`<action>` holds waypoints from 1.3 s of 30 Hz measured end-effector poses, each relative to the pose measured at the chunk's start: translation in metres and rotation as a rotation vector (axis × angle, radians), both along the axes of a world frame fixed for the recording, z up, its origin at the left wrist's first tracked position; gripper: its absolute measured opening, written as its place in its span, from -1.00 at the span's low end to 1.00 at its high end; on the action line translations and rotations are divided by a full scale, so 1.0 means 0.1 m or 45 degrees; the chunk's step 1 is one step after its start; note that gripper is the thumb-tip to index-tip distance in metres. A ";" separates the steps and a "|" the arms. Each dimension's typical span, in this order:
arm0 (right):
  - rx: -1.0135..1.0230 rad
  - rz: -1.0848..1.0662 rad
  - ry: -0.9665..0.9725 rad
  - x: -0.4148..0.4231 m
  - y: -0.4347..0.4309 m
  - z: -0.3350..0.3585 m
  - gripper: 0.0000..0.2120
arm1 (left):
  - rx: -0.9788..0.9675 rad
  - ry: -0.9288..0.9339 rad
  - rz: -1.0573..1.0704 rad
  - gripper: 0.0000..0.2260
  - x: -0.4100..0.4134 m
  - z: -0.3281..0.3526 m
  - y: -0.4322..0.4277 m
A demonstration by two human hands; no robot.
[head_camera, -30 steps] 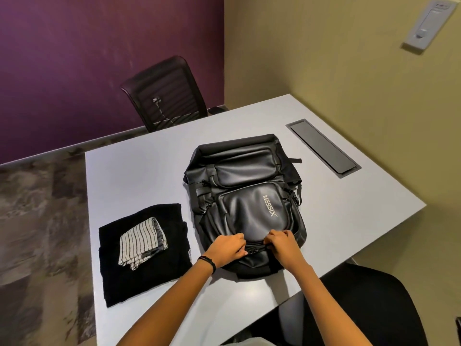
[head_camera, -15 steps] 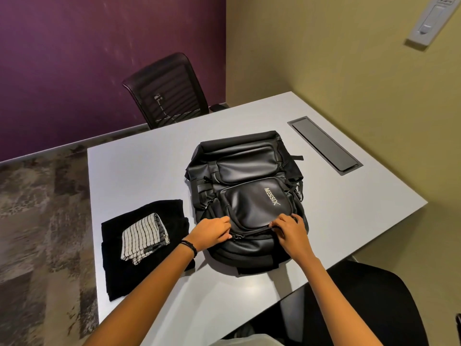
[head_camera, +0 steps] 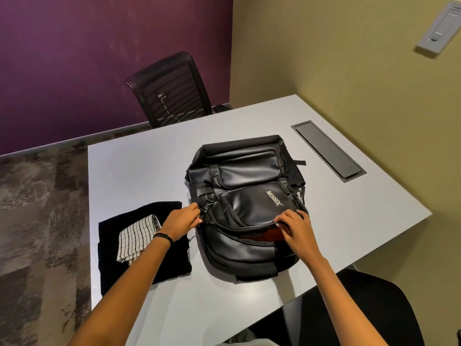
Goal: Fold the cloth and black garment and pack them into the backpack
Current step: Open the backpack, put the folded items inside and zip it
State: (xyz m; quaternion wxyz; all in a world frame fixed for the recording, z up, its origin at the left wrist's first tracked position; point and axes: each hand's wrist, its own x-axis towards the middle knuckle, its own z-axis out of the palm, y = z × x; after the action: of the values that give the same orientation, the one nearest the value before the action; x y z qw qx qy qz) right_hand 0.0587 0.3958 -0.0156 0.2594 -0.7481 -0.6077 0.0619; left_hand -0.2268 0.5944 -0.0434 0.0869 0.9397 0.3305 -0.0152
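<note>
A black backpack (head_camera: 247,176) lies flat in the middle of the white table (head_camera: 139,166). Its front compartment zip is partly undone and a reddish lining (head_camera: 264,235) shows in the gap. My left hand (head_camera: 183,221) pinches the zipper pull at the backpack's left side. My right hand (head_camera: 295,227) grips the flap edge at the opening's right end. Left of the backpack lies the folded black garment (head_camera: 112,268), with a folded white striped cloth (head_camera: 136,237) on top of it.
A black mesh chair (head_camera: 172,88) stands at the table's far side. A dark cable hatch (head_camera: 326,151) is set into the table by the right wall. A black seat (head_camera: 349,308) is at the near right edge.
My hands have moved apart along the zip: the left went left and up, the right went right. The compartment has opened and the lining now shows.
</note>
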 end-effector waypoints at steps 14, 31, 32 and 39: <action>-0.132 0.242 0.138 0.16 0.08 0.09 -0.89 | 0.038 -0.067 0.426 -0.80 0.28 -0.21 0.15; 0.062 0.204 0.223 0.20 0.72 0.50 -0.89 | -0.475 -0.499 -0.136 -0.31 0.69 0.25 -0.30; 0.075 0.204 0.214 0.20 0.77 0.51 -0.89 | -0.430 -0.526 -0.135 -0.33 0.74 0.26 -0.30; 0.237 0.053 0.299 0.12 1.15 0.60 -0.91 | -0.252 -0.739 0.279 -0.75 0.95 0.45 0.00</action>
State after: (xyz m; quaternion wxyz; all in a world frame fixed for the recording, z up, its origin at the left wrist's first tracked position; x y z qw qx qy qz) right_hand 0.0706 0.5110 0.0439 0.3957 -0.6956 -0.5916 0.0978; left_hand -0.1322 0.5942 0.0016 0.2697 0.8506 0.3879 0.2307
